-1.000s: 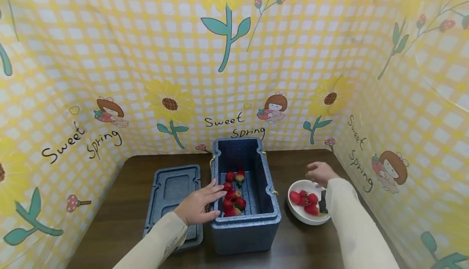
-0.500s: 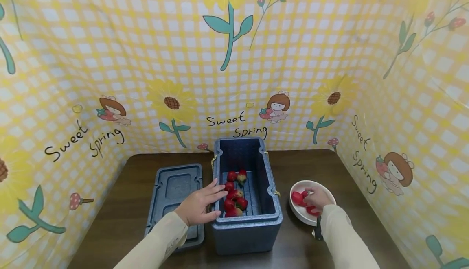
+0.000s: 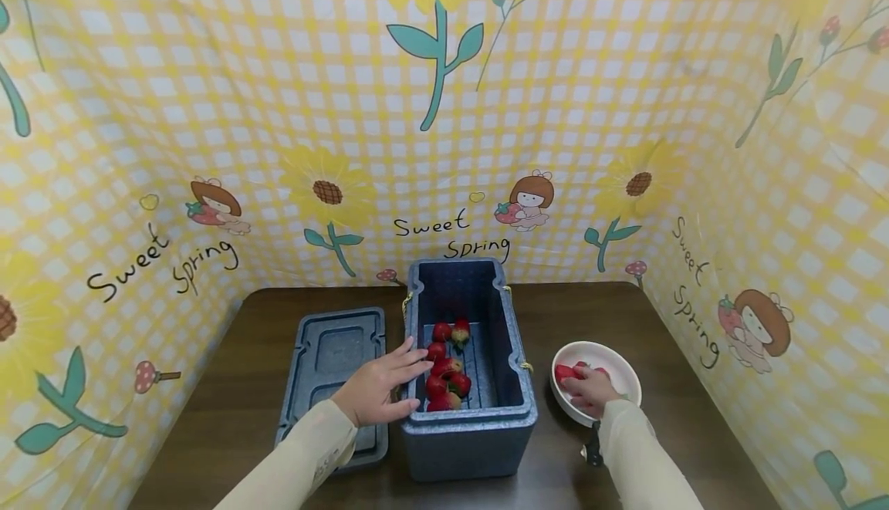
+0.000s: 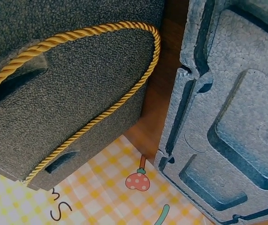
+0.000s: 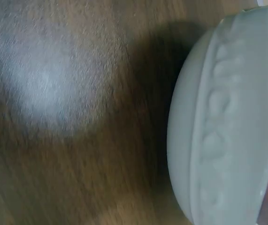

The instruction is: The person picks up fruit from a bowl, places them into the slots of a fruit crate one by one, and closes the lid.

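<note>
In the head view a blue foam box (image 3: pixel 467 448) stands uncovered, with several red strawberry-like fruits (image 3: pixel 444 369) along its left inside. My left hand (image 3: pixel 378 390) rests on the box's left rim, fingers spread and fairly straight. To the right is a white bowl (image 3: pixel 628 363) with more of the red fruits (image 3: pixel 564 373). My right hand (image 3: pixel 592 388) reaches down into this bowl, its bent fingers touching the fruits. The hand covers most of them, so whether it pinches one is hidden. In the right wrist view the bowl's outer wall (image 5: pixel 227 122) hides most of the hand.
The box's blue lid (image 3: pixel 340 348) lies flat on the dark wooden table (image 3: pixel 229 417), left of the box. A yellow rope (image 4: pixel 110 110) hangs along the box's side. Patterned cloth (image 3: pixel 347 70) stands behind and on both sides.
My right hand has come from above the bowl's far side down into it, and lower onto the fruits. The left hand keeps its place on the rim. The view has shifted slightly.
</note>
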A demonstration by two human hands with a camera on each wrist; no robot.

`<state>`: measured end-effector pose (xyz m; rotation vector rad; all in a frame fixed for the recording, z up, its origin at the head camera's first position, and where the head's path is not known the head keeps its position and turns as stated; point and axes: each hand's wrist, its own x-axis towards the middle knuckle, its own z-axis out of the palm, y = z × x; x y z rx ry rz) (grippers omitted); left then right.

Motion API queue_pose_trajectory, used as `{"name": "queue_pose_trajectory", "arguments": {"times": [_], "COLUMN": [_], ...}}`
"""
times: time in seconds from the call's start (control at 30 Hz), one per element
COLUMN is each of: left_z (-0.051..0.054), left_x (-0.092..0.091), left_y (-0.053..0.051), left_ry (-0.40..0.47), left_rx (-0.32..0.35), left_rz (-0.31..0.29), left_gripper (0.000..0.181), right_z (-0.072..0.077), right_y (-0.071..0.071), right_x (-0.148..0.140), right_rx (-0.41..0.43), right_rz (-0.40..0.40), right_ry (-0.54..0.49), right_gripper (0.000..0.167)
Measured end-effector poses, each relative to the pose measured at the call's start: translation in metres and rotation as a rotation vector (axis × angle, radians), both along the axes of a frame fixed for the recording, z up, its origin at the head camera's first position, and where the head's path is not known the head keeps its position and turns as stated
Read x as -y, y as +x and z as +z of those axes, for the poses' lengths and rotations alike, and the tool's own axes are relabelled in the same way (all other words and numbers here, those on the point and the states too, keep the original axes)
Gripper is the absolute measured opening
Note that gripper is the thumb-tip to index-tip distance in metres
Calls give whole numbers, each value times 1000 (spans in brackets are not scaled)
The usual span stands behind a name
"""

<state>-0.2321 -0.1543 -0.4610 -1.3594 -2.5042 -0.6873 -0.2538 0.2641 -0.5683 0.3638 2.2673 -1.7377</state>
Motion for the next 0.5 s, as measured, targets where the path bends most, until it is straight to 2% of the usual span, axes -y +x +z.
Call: {"name": "queue_pose_trajectory", "arguments": {"times": [0.07, 0.23, 0.37, 0.5], "left_z": [1, 6, 6, 4], "left_x": [0, -2, -2, 0], "left_y": [1, 1, 1, 1], "left_ry": [-3, -22, -28, -8], "left_rx": [9, 36, 32, 21], "left_rz": [0, 3, 2, -6], "left_gripper": [52, 52, 52, 52], "right_z": [-4, -14, -17, -16], "right_y": [-2, -8, -10, -11], "right_x": [2, 4, 4, 6], "right_rx": [13, -20, -31, -29], "right_rz": [-9, -33, -47, -46], "right_ry": [-50, -109, -116, -72], "right_gripper": [53, 41, 36, 34]}}
